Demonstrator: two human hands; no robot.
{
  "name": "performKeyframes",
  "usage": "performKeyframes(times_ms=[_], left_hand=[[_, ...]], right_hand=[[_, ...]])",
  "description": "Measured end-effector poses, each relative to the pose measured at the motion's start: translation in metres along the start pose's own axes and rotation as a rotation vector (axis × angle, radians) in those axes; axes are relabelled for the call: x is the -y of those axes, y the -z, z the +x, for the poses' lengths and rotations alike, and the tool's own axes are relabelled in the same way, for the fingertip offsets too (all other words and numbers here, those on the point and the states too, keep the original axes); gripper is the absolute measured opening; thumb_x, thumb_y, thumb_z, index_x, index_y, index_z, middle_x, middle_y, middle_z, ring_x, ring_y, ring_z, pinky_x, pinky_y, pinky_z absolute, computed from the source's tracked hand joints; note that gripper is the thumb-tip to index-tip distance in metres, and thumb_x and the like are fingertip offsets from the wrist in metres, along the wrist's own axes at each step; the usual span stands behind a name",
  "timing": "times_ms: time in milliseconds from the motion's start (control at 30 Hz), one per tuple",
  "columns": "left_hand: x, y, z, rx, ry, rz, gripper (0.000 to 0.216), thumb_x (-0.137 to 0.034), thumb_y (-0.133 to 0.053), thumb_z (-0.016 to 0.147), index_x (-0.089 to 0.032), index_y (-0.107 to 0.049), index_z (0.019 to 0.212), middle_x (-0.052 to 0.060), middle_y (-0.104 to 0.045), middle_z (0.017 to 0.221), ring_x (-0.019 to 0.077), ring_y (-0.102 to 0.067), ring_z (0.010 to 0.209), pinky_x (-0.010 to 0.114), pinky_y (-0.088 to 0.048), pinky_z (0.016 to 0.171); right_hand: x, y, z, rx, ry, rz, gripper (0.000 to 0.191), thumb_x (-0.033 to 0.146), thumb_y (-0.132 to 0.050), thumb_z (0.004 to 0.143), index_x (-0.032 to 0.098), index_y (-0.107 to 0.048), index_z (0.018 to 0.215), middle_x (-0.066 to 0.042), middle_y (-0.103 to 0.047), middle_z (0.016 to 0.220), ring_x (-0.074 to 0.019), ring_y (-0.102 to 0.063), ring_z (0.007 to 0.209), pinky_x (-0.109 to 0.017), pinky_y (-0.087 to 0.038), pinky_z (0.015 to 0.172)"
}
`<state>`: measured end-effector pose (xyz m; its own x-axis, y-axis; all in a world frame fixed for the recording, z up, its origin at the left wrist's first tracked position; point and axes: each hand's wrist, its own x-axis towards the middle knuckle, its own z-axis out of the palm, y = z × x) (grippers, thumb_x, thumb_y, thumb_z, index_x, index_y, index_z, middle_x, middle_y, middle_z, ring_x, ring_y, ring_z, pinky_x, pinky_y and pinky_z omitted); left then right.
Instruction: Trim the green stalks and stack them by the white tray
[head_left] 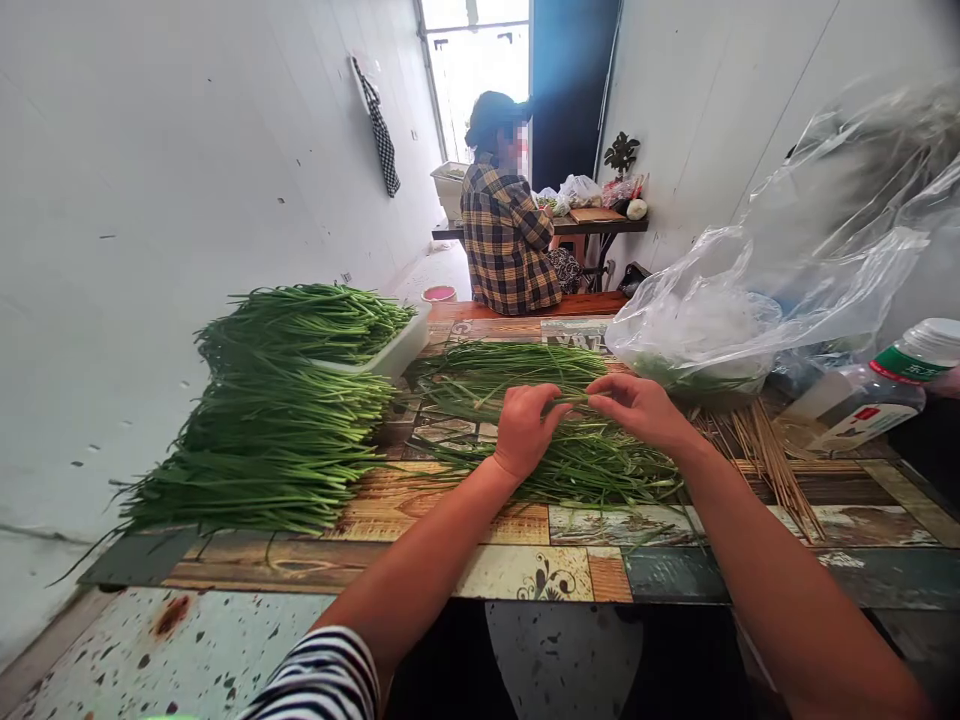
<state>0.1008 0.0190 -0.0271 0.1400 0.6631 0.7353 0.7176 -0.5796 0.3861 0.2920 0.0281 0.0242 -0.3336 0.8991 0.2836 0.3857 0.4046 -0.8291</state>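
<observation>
My left hand (529, 425) and my right hand (637, 408) face each other over the middle of the table, fingers pinched on a few thin chives (576, 398) stretched between them. Beneath and in front of the hands lies a loose pile of chives (600, 465). Farther back is another spread of long chives (525, 362). To the left, a big heap of chives (270, 440) lies in layers on the table, and more chives fill a white tub (401, 345) behind it.
Thin wooden skewers (776, 465) lie right of my right arm. Behind them stand a clear plastic bag (697, 310) and a bottle with a green label (892, 385). The patterned table (517, 570) ends close to me. A person in a plaid shirt (506, 240) sits at another table beyond.
</observation>
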Motion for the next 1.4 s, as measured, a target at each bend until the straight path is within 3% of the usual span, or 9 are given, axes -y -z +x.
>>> performKeyframes(times_ms=[100,200,333,467,633,833,967,1233,1400], left_hand=[[-0.003,-0.002,0.000,0.115,-0.070,0.065,0.023,-0.038,-0.055,0.090,-0.018,-0.065,0.096,0.004,-0.070,0.085,0.0174,-0.059,0.082,0.032,-0.039,0.080],[-0.005,-0.005,0.000,0.180,-0.073,0.116,0.024,-0.037,-0.051,0.092,-0.019,-0.066,0.088,0.003,-0.068,0.082,0.0175,-0.058,0.082,0.032,-0.037,0.080],[-0.006,-0.009,-0.002,0.169,-0.035,0.093,0.022,-0.035,-0.052,0.092,-0.019,-0.065,0.084,0.003,-0.068,0.080,0.0169,-0.058,0.080,0.032,-0.037,0.078],[-0.006,-0.009,-0.002,0.133,-0.007,0.104,0.020,-0.033,-0.053,0.091,-0.019,-0.065,0.085,0.003,-0.068,0.081,0.0175,-0.058,0.082,0.033,-0.037,0.077],[-0.008,-0.003,0.001,0.092,-0.041,0.128,0.020,-0.031,-0.052,0.092,-0.019,-0.065,0.083,0.004,-0.068,0.079,0.0176,-0.059,0.079,0.033,-0.038,0.076],[-0.010,-0.003,-0.001,0.074,-0.047,0.073,0.020,-0.029,-0.047,0.093,-0.018,-0.063,0.088,0.006,-0.069,0.088,0.0186,-0.061,0.086,0.033,-0.043,0.079],[-0.014,-0.002,-0.004,0.078,-0.030,-0.008,0.021,-0.027,-0.044,0.095,-0.019,-0.062,0.102,0.006,-0.070,0.097,0.0175,-0.063,0.090,0.031,-0.048,0.082],[-0.009,0.000,-0.004,0.036,-0.045,-0.045,0.023,-0.030,-0.048,0.094,-0.018,-0.067,0.090,0.006,-0.071,0.087,0.0163,-0.064,0.080,0.029,-0.050,0.077],[-0.006,0.002,-0.001,0.105,0.002,-0.221,0.025,-0.031,-0.048,0.093,-0.018,-0.069,0.088,0.005,-0.071,0.081,0.0151,-0.062,0.074,0.027,-0.047,0.072]], right_hand=[[-0.006,-0.009,0.001,-0.012,-0.026,-0.050,0.031,0.047,-0.064,0.073,0.016,-0.070,0.079,-0.003,-0.069,0.073,-0.0149,-0.056,0.065,-0.027,-0.042,0.061],[-0.025,-0.007,0.005,-0.116,-0.078,-0.138,0.033,0.047,-0.059,0.077,0.016,-0.070,0.077,-0.004,-0.069,0.072,-0.0154,-0.056,0.064,-0.027,-0.042,0.060],[-0.046,0.014,0.008,-0.308,-0.210,-0.454,0.029,0.043,-0.056,0.079,0.017,-0.069,0.074,-0.005,-0.068,0.070,-0.0180,-0.058,0.064,-0.029,-0.040,0.059],[-0.029,0.025,0.006,-0.313,-0.266,-0.681,0.015,0.032,-0.067,0.067,0.019,-0.069,0.075,-0.007,-0.067,0.077,-0.0210,-0.059,0.072,-0.030,-0.040,0.062],[0.004,0.007,0.003,-0.174,-0.258,-0.146,0.030,0.045,-0.069,0.064,0.017,-0.069,0.076,-0.004,-0.066,0.073,-0.0159,-0.055,0.065,-0.028,-0.042,0.061],[0.002,-0.007,0.003,-0.198,-0.338,0.290,0.045,0.058,-0.075,0.053,0.016,-0.062,0.063,0.002,-0.057,0.056,-0.0082,-0.042,0.048,-0.025,-0.034,0.048],[0.006,-0.012,0.000,-0.181,-0.317,0.330,0.046,0.060,-0.075,0.054,0.017,-0.060,0.060,0.001,-0.058,0.054,-0.0081,-0.044,0.046,-0.024,-0.035,0.045],[0.004,-0.023,-0.001,-0.097,-0.248,0.200,0.046,0.061,-0.066,0.065,0.017,-0.058,0.056,0.000,-0.059,0.055,-0.0088,-0.044,0.049,-0.024,-0.037,0.048],[-0.004,-0.015,-0.002,0.008,-0.136,0.175,0.037,0.052,-0.062,0.076,0.017,-0.065,0.067,0.000,-0.060,0.061,-0.0099,-0.047,0.056,-0.024,-0.037,0.054]])
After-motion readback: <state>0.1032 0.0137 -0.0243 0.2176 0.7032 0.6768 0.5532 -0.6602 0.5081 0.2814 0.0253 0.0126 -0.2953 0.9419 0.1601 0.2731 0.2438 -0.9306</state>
